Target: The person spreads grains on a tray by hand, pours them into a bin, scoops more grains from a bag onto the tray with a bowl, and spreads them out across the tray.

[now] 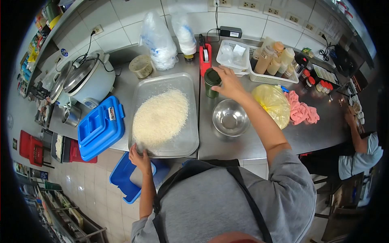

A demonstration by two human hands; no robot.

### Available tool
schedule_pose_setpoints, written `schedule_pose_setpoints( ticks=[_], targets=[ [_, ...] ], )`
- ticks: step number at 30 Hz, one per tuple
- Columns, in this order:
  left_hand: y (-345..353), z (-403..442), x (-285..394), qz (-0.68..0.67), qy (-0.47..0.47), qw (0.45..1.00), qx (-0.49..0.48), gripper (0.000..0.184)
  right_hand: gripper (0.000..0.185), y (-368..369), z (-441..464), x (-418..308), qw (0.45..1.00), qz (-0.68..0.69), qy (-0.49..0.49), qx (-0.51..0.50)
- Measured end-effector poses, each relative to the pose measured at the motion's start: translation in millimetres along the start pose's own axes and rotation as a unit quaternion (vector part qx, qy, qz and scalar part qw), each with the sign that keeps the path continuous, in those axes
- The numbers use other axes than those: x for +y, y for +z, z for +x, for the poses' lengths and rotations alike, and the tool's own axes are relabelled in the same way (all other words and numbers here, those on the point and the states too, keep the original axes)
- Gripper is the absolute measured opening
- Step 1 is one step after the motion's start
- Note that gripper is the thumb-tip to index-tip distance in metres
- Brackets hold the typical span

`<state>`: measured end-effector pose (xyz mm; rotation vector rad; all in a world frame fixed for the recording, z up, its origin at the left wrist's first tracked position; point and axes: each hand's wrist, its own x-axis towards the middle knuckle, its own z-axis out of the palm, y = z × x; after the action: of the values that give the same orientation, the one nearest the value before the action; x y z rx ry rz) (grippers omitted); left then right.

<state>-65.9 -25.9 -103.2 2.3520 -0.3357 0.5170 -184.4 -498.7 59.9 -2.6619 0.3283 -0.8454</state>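
Observation:
My right hand (230, 83) is closed around the top of a dark green lidded tumbler (211, 90), which stands upright on the steel counter. Just in front of it sits a metal bowl (231, 118) with nothing visible inside. My left hand (140, 160) grips the near left corner of a large metal tray (184, 141). A broad heap of white rice-like grains (161, 117) covers most of the tray's middle.
Left of the tray are a blue lid (101, 127) and a rice cooker (91, 75). Behind stand a plastic tub (141, 67) and a red tape dispenser (205, 60). Rightward lie a yellow bag (271, 103), pink cloth (300, 109) and a bottle basket (273, 79). Another person (360, 156) is at far right.

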Motion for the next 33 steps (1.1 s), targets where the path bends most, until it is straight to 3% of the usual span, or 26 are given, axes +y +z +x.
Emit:
schedule_pose_setpoints(
  ticks=[2,7,10,12,13,15,19,24,26,30,32,33],
  targets=[
    [8.0,-0.9,-5.6,-0.015,-0.008,1.000,0.002,0.054,0.086,18.9,6.7,9.3,0.993,-0.099,0.037,-0.042],
    [22.0,-7.1,1.9,-0.081,-0.043,0.996,0.021,0.059,0.090,26.4,21.3,20.0,0.989,-0.049,0.091,-0.103],
    [30.0,-4.1,-0.3,-0.069,-0.026,0.993,0.096,0.069,0.087,29.3,26.5,29.8,0.989,-0.021,0.101,-0.106],
    [32.8,1.0,1.7,-0.217,-0.141,0.955,0.146,0.074,0.085,31.5,27.8,35.1,0.990,-0.019,0.097,-0.098],
    [31.2,5.5,-2.9,-0.216,-0.144,0.954,0.147,0.074,0.082,28.3,28.2,34.0,0.992,-0.017,0.086,-0.092],
    [26.1,16.2,-11.4,-0.365,-0.207,0.900,0.114,0.076,0.079,28.0,28.0,35.3,0.993,-0.015,0.074,-0.088],
    [31.8,27.2,-30.2,-0.313,-0.180,0.932,0.041,0.068,0.075,25.9,32.3,34.2,0.997,0.012,0.066,-0.049],
    [40.0,28.0,-39.6,-0.346,-0.196,0.916,0.050,0.066,0.069,5.9,20.7,39.2,0.994,0.094,0.050,0.026],
    [32.9,29.6,-28.5,-0.356,-0.197,0.912,0.050,0.067,0.068,-6.7,3.1,52.0,0.986,0.123,0.103,0.047],
    [24.5,29.4,-27.7,-0.322,-0.179,0.930,0.003,0.072,0.070,-7.5,-41.7,113.7,0.975,0.132,0.175,0.040],
    [21.6,28.2,-32.2,-0.309,-0.153,0.939,-0.017,0.073,0.073,-3.3,-55.3,133.5,0.951,0.189,0.232,-0.073],
    [21.3,29.2,-31.1,-0.311,-0.164,0.936,-0.024,0.073,0.073,5.4,-58.5,138.7,0.951,0.190,0.232,-0.074]
  ],
)
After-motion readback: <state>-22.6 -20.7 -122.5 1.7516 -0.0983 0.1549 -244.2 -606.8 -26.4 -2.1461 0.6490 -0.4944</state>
